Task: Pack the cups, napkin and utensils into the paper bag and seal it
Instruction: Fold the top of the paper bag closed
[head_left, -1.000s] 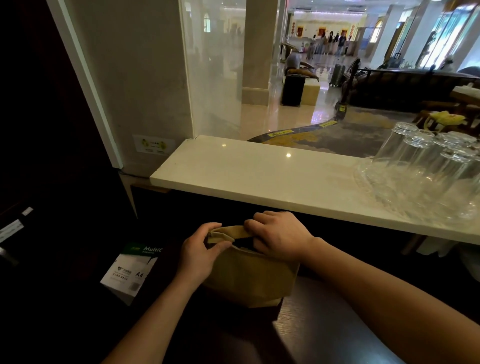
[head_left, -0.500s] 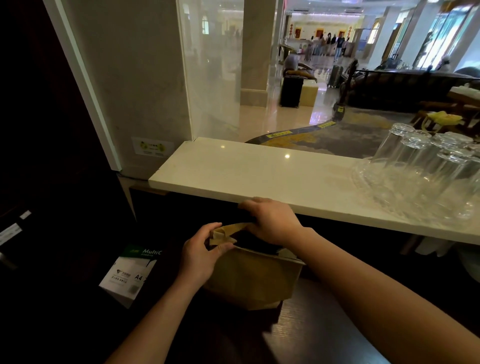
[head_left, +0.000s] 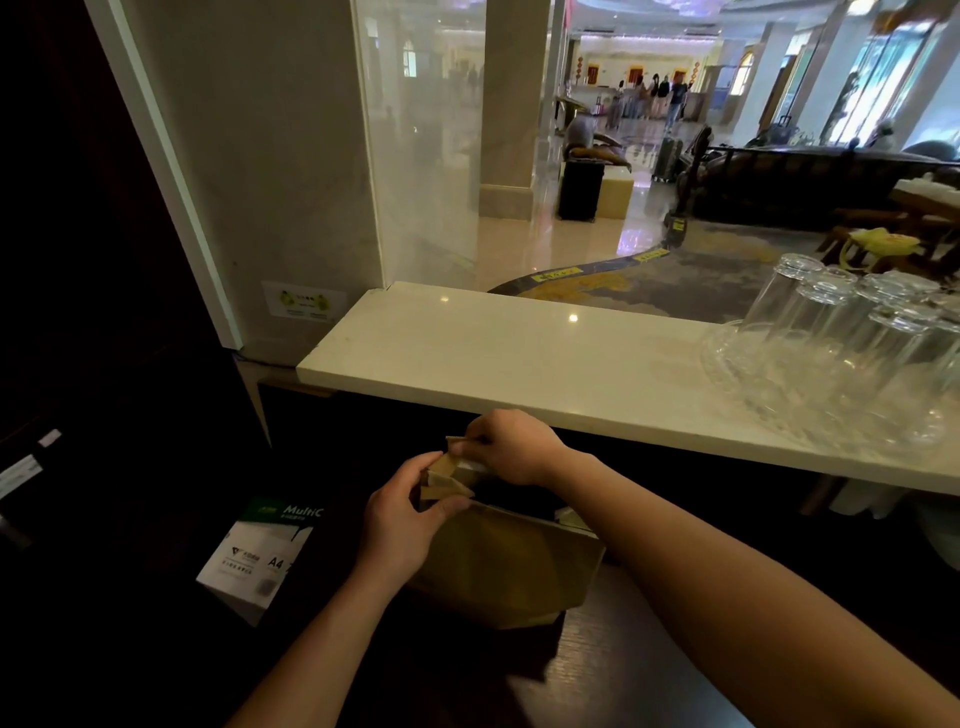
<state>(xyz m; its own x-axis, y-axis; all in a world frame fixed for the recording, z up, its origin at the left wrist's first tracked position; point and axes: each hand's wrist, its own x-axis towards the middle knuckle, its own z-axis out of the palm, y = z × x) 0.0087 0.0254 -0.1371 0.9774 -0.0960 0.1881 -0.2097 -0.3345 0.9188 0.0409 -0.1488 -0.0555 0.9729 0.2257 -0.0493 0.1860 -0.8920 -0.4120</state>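
A brown paper bag (head_left: 498, 566) stands upright on the dark wooden surface below the counter. My left hand (head_left: 402, 514) pinches the folded left corner of its top edge. My right hand (head_left: 511, 447) grips the far top edge, a little above and behind the left hand. The bag's mouth gapes dark between the two hands, and something pale shows just inside at its right end. What else lies inside is hidden.
A white stone counter (head_left: 519, 358) runs just behind the bag, with several upturned clear glasses (head_left: 852, 343) at its right end. A box of A4 paper (head_left: 260, 556) sits to the left in the dark. Glass panels and a lobby lie beyond.
My right hand has lifted from on top of the bag's mouth up and back, pulling the far top edge with it. The left hand has kept its pinch on the left corner.
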